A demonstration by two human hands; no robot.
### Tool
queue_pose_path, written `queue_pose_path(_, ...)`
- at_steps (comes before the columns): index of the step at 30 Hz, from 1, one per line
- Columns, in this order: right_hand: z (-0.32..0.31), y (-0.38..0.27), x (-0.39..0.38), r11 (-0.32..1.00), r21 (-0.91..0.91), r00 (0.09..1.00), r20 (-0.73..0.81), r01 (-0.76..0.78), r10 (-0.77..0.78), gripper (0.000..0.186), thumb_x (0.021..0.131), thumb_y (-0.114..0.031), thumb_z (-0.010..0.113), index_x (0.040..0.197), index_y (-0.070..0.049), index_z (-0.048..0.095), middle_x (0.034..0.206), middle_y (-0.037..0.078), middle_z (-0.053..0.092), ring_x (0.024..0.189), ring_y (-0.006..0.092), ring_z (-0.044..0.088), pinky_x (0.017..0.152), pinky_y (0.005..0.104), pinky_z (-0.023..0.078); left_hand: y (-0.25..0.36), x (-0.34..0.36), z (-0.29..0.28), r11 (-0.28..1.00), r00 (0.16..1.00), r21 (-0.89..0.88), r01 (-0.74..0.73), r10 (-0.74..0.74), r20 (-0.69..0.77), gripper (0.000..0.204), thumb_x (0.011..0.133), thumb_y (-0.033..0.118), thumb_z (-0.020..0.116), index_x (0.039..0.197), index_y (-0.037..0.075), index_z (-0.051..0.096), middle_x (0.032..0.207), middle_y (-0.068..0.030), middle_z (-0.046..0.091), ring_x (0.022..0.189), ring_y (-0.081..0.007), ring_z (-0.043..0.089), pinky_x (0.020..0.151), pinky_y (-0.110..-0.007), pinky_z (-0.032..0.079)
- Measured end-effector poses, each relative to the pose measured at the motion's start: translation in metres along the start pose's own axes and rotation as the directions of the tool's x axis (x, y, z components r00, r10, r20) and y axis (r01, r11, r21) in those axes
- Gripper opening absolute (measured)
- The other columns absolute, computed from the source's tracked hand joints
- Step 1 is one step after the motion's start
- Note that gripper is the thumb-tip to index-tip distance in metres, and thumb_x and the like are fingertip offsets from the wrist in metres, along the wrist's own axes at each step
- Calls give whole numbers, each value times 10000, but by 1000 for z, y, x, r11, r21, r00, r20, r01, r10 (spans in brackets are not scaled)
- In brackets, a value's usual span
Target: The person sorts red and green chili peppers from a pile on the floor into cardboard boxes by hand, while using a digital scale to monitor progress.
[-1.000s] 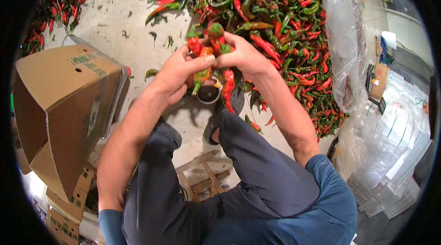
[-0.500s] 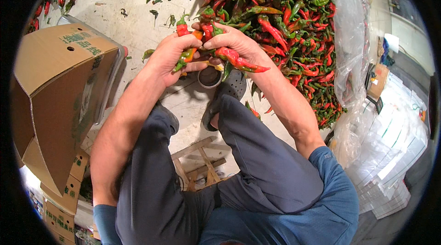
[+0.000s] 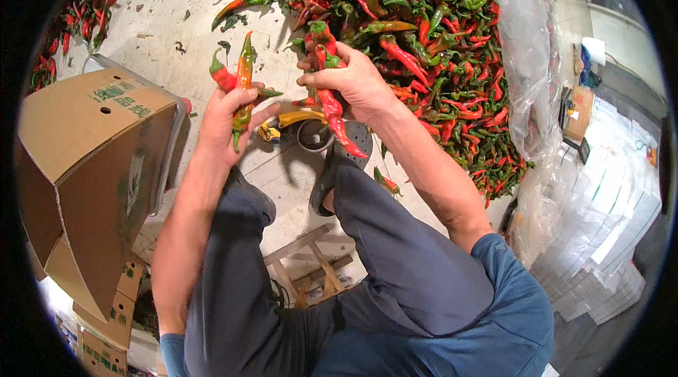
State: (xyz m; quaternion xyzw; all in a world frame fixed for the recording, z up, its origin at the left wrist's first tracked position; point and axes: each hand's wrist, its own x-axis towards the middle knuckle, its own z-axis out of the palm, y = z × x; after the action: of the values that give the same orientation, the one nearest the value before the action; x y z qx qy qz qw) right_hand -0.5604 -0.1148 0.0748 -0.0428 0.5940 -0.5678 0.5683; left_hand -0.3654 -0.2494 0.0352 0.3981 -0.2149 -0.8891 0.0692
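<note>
Chili peppers fill both of my hands, held apart over the pale floor. My left hand is closed round a few of them, among them an orange-and-green chili pepper standing upright and a red one with a green stem beside it. In my right hand is a small bunch of red chili peppers, one of them hanging down toward my shoe. Beneath and between the hands lie a yellow-handled tool and a roll of tape, partly hidden. A large heap of red and green chili peppers spreads beyond my right hand.
An open cardboard box stands at my left, against a grey metal frame. Clear plastic sheeting borders the heap on the right, with white stacked bundles past it. A wooden stool is under me. More chili peppers lie far left.
My hands were together with the chili peppers between them; now they are apart, the left one having moved left. The yellow-handled tool shows more plainly.
</note>
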Motion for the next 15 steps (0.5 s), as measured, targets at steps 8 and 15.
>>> queue_pose_path(8,57,17,19,791,-428,826,-157,437,-541,491,833,-22,695,1292,4,523,993,65,626,804,135,634,711,285,543,-12,-10,19,979,963,-175,102,-53,263,491,852,72,577,1322,-42,487,1244,-187,615,1129,-337,640,1004,-549,520)
queue_pose_path(15,62,44,23,702,-545,727,-225,458,-649,472,838,-72,659,1276,19,508,1160,239,602,1065,393,615,932,434,491,-21,-16,29,998,982,51,31,-40,184,536,834,68,700,1328,28,496,1190,-103,639,1022,-219,675,874,-382,585)
